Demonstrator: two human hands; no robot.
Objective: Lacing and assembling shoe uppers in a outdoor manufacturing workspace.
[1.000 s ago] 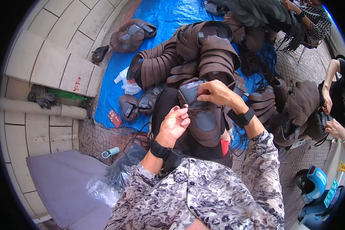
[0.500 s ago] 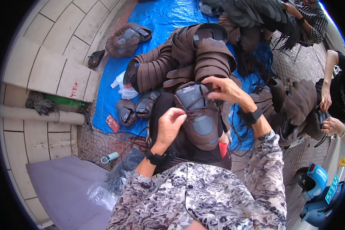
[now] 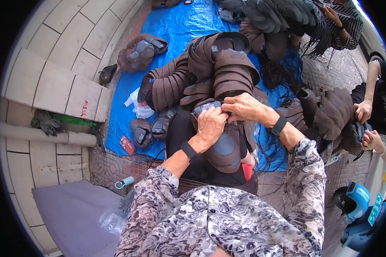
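Note:
A brown shoe upper (image 3: 224, 150) with a grey toe panel lies over my lap, its toe toward me. Above its grey tongue (image 3: 209, 106), my left hand (image 3: 210, 124) and my right hand (image 3: 248, 109) come together, fingertips almost touching. Both hands are closed in a pinch at the shoelace by the upper eyelets. My fingers cover most of the lace and the eyelets. Just past my hands rise nested stacks of brown uppers (image 3: 235, 75), and another curved row (image 3: 169, 83) stands to their left.
A blue tarp (image 3: 171, 25) carries loose uppers (image 3: 141, 53), a white plastic bag (image 3: 139, 104) and a red phone-like object (image 3: 127, 145). A light-blue bottle (image 3: 124, 182) lies at left by a grey board (image 3: 73, 214). At right, a co-worker's hands (image 3: 366, 124) handle an upper; blue helmets (image 3: 357, 199) are below.
My left hand has moved up and right across the tongue to meet my right hand, which has shifted slightly left and down. The lacing that showed between them is now covered.

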